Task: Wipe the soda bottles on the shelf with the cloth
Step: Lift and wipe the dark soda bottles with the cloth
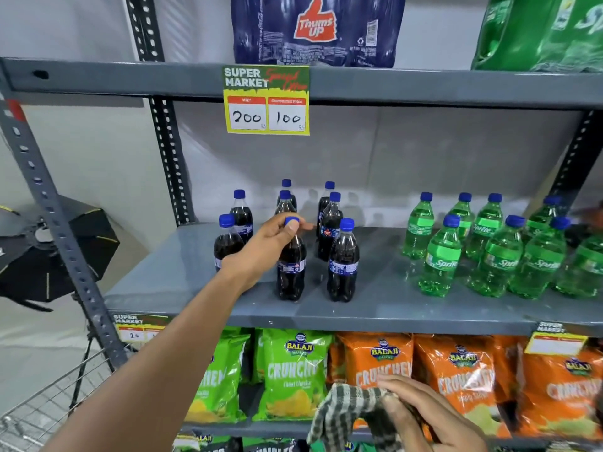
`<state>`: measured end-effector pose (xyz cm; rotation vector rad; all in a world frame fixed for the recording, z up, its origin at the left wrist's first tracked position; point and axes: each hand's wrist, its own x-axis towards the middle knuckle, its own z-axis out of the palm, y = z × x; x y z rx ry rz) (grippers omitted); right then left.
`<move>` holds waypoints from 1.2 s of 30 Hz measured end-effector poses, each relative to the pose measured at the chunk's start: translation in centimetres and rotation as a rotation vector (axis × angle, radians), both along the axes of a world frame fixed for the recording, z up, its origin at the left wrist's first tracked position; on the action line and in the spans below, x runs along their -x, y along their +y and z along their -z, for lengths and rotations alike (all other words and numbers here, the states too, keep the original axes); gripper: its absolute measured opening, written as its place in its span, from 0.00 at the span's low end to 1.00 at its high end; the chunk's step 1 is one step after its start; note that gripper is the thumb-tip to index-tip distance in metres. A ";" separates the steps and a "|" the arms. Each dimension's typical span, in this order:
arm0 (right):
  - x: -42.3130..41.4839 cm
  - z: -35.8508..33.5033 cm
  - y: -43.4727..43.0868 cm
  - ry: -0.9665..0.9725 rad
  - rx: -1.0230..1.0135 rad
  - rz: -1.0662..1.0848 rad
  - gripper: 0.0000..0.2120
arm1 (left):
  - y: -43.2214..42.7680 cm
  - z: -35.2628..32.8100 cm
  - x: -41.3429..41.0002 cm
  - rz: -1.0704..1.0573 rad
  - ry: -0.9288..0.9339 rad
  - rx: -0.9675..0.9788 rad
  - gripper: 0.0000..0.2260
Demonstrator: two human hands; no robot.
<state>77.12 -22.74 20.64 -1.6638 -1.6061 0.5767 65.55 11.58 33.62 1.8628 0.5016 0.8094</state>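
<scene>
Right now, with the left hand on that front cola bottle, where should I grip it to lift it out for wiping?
Grip the front cola bottle at the neck just under its blue cap, coming from above and the front-left, where the left hand already pinches it. It stands upright, with cola bottles close beside and behind, so the body is probably harder to reach. The right hand holds the checked cloth.

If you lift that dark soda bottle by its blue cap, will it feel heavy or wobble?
The cola bottle looks full almost to the neck, so it is probably fairly heavy for its size. The left hand pinches only its blue cap, so it may swing a little when lifted. Tall and narrow, it could tip if nudged near the top.
</scene>
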 end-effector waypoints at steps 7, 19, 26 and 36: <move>3.7 -2.6 3.2 -0.034 -0.541 0.627 0.07 | -0.9 -1.4 0.2 -0.007 -0.025 -0.050 0.12; 1.9 -9.9 5.1 0.000 -0.639 0.657 0.08 | -8.0 -2.0 -3.2 -0.212 -0.135 -0.695 0.17; -0.9 -13.3 5.7 0.107 -0.591 0.682 0.07 | -7.8 -1.0 -5.4 -0.160 -0.019 -0.376 0.24; -2.7 -13.0 3.8 1.092 -0.426 0.681 0.14 | -7.0 0.1 -6.7 -0.195 0.047 -0.189 0.20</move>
